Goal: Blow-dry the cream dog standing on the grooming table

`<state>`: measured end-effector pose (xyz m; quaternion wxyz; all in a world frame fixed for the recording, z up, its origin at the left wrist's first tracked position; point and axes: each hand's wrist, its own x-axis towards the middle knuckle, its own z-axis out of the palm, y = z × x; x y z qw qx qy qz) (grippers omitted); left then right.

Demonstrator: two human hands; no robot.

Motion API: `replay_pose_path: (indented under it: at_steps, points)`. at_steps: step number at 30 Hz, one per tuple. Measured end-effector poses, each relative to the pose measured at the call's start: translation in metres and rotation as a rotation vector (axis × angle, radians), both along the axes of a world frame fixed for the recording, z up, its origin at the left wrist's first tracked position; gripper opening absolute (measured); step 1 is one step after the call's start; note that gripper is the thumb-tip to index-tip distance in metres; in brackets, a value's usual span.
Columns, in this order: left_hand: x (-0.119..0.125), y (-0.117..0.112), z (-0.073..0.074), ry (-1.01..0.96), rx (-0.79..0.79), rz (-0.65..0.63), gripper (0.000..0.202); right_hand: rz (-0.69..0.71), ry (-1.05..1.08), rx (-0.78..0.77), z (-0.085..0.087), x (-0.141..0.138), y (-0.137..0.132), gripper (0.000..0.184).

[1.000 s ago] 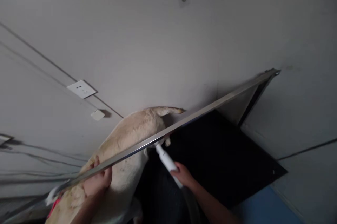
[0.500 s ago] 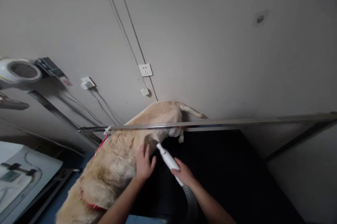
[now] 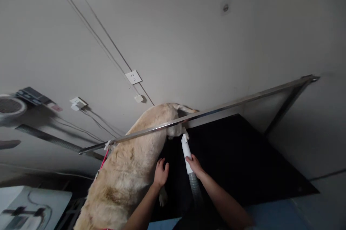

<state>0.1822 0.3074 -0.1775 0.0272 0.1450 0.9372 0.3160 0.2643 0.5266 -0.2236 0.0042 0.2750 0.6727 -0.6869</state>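
Table (image 3: 243, 161): black, bearing a pale dog (image 3: 135, 168)
Nozzle (image 3: 186, 149): likely light, stiff; best gripped mid-barrel
Right hand (image 3: 195, 166): grasping the nozzle
Left hand (image 3: 161, 176): apparently empty, fingers loose

The dryer nozzle (image 3: 185, 147) is showing smooth, hard plastic, while its flexible hose (image 3: 195, 185) is looking ribbed and plastic too. The dog's coat (image 3: 132, 177) is appearing matt, lying short and fairly smooth over the rump and rougher, tufted further forward. The overhead bar (image 3: 167, 124) is gleaming as polished metal. The tabletop (image 3: 243, 161) is looking matt and rubbery; the wall socket (image 3: 133, 77) is showing smooth plastic.
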Motion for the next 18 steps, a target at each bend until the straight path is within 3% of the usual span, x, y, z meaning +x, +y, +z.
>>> replay_pose_path:
  at_steps: [4, 6, 9, 12, 15, 18]
  points:
    - [0.011, 0.012, -0.002, -0.031, -0.108, -0.115, 0.054, -0.01, -0.032, -0.024, -0.011, -0.001, 0.004, 0.044]
    - [0.01, 0.012, 0.009, 0.029, -0.17, -0.183, 0.054, -0.02, -0.049, -0.027, -0.015, -0.003, 0.005, 0.04]
    - [-0.009, 0.002, 0.048, 0.322, -0.246, -0.254, 0.049, 0.019, -0.04, -0.043, -0.018, -0.007, 0.005, 0.036]
    - [-0.046, -0.01, 0.104, 0.594, -0.363, -0.154, 0.051, 0.005, -0.047, -0.043, -0.02, -0.013, 0.002, 0.037]
    - [-0.085, -0.01, 0.152, 0.533, -0.541, 0.077, 0.064, 0.042, 0.003, -0.08, -0.022, -0.021, -0.005, 0.038]
    - [-0.108, 0.002, 0.176, 0.407, -0.587, 0.226, 0.072, 0.054, 0.051, -0.129, -0.029, -0.031, -0.011, 0.042]
